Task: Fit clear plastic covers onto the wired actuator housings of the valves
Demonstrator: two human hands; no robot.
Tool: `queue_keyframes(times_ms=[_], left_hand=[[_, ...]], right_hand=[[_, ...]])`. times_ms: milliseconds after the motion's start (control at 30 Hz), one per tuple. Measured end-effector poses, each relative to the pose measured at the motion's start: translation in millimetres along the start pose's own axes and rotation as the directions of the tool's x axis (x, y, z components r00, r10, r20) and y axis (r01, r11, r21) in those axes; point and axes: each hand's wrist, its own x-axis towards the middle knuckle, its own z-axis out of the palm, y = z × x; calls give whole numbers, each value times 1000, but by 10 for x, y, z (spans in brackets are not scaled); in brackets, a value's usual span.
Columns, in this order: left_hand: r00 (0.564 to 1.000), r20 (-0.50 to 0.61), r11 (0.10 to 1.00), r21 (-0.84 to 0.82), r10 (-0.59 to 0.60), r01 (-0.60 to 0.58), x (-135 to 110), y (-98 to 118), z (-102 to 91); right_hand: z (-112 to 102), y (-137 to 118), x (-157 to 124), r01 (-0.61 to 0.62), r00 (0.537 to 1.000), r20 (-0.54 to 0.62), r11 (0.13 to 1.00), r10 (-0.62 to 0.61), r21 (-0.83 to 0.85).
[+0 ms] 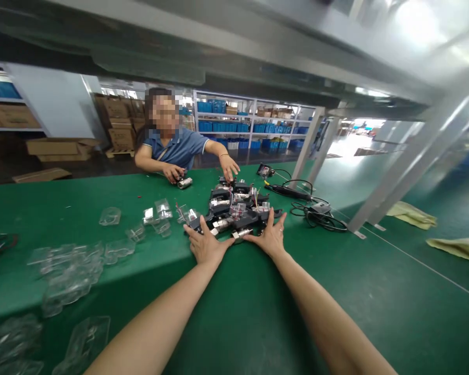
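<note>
A pile of black and silver metal parts with small wires [237,208] lies in the middle of the green table [258,302]. My left hand [206,245] rests open, fingers spread, against the pile's near left edge. My right hand [271,237] is open too, fingers stretched against the pile's near right edge. Both arms reach far forward and the hands cup the pile from the near side. Neither hand grips anything.
A co-worker in a blue shirt [177,148] sits across the table, one hand on a silver part [184,182], the other [229,167] reaching into the pile. Several clear plastic shells [68,268] lie at left. Black cables [316,213] and yellow cloths [412,214] lie at right.
</note>
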Motion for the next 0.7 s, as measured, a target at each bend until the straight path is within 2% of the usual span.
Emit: queue_keyframes(times_ms=[167, 267, 367, 467, 533, 600, 700], left_hand=[[999, -44, 1000, 27, 5, -4, 345, -26, 51], [998, -59, 998, 62, -28, 31, 543, -29, 65], [999, -5, 995, 95, -40, 40, 760, -53, 43], [998, 63, 991, 134, -24, 15, 997, -101, -29], [991, 130, 987, 159, -3, -18, 1132, -132, -148], [974, 226, 981, 182, 30, -72, 1211, -175, -382], [916, 373, 960, 171, 144, -221, 1136, -379, -1012]], right_hand=[[246, -205, 261, 51, 998, 47, 999, -51, 5], [404, -347, 377, 66, 998, 22, 998, -66, -8], [574, -493, 494, 67, 998, 18, 998, -67, -8], [747, -643, 645, 37, 997, 65, 999, -38, 28], [836, -734, 749, 21, 995, 94, 998, -26, 56], [874, -812, 810, 18, 993, 111, 996, -27, 85], [809, -940, 691, 22, 998, 62, 994, -29, 111]])
